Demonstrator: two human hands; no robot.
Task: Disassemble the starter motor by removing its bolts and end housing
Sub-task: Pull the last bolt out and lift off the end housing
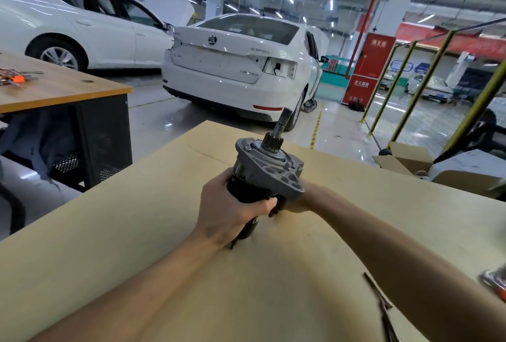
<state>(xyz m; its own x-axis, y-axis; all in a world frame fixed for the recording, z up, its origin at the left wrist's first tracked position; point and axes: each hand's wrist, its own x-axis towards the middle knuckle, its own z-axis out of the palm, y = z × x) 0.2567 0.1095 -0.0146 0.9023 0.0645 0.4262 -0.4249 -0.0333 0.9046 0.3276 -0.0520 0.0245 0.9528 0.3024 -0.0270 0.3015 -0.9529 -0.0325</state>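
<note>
the starter motor [262, 174] is held tilted over the counter [137, 232], near its middle, with the black body low toward the board and the grey end housing [273, 169] raised. the geared shaft [276, 133] is pointed up and away, toward the white car [238, 67] behind the counter. the black body is gripped by the left hand [230, 210], its thumb curled round the near side and the fingers wrapped out of sight behind. the right hand [298, 199] is tucked under the housing flange and mostly hidden by it; whether its fingers are clenched round the motor cannot be told. whether the motor's lower end is touching the counter cannot be told either. a thin dark strip [380, 308] is laid on the counter at the near right, and a blurred orange object [495, 281] is seen at the right edge. a second counter [63, 87] with small tools is seen at the left, and opened cardboard boxes [405, 160] on the floor at the right.
</note>
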